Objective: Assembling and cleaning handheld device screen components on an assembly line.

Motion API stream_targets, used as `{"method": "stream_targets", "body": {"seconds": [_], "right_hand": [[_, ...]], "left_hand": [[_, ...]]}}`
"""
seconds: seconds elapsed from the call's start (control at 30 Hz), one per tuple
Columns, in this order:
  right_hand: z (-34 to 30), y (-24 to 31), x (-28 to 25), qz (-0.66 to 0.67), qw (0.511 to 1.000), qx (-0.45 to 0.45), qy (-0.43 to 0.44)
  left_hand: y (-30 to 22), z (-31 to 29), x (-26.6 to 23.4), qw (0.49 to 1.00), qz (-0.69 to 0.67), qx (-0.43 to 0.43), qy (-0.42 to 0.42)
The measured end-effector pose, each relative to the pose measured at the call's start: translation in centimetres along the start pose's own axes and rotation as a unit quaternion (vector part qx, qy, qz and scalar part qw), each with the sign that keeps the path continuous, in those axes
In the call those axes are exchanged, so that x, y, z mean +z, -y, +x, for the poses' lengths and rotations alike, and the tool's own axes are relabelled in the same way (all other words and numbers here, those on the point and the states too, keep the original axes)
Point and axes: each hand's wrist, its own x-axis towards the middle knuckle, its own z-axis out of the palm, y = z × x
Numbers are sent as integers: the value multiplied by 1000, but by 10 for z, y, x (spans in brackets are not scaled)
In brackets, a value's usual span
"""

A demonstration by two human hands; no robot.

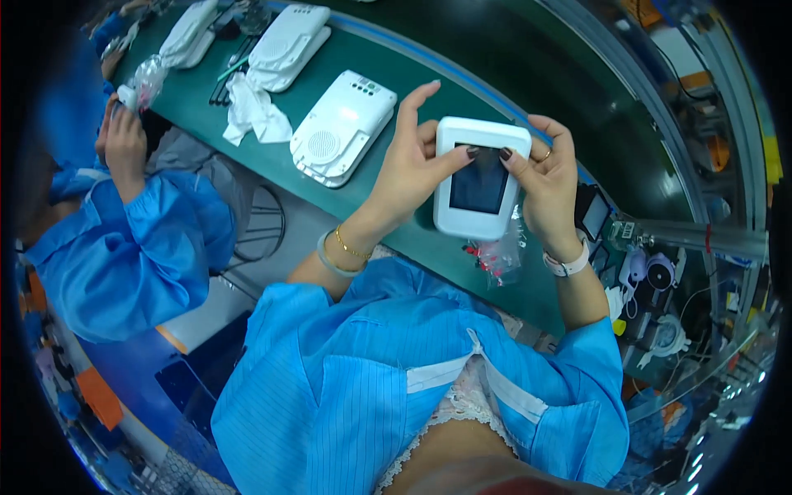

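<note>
Between both hands I hold up a white handheld device (480,224) with rounded corners and a dark rectangular screen. My left hand (417,157) grips its left side, thumb pressed on the screen's upper part and index finger stretched upward. On the other side, my right hand (549,177) is wrapped round the edge, its thumb also on the screen near the left thumb. Just left of my left hand, a stack of white housings (342,128) with a round speaker grille lies on the green table. Below the device rests a clear plastic bag (502,262) with small red parts.
More white housings (289,45) stand further left along the green table (412,78), beside a crumpled white cloth (254,111). A co-worker's hand (125,140) and blue sleeve are at the left. Purple and white parts (648,271) crowd the right, near a metal rail (701,238).
</note>
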Motion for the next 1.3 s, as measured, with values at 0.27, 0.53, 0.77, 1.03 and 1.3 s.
{"method": "stream_targets", "body": {"seconds": [0.27, 0.53, 0.77, 1.03, 1.3], "right_hand": [[16, -7, 19, -29, 998, -53, 17], [55, -11, 5, 34, 997, 47, 44], [233, -103, -117, 31, 983, 100, -153], [256, -97, -120, -355, 903, -29, -240], [7, 14, -10, -356, 874, -317, 94]], "left_hand": [[3, 14, -20, 996, -54, 58, -31], [-5, 16, -34, 958, 254, 113, -72], [-9, 3, -96, 630, 759, 28, -161], [-8, -4, -84, 693, 693, 61, -187], [-30, -25, -34, 922, -327, -121, 168]]}}
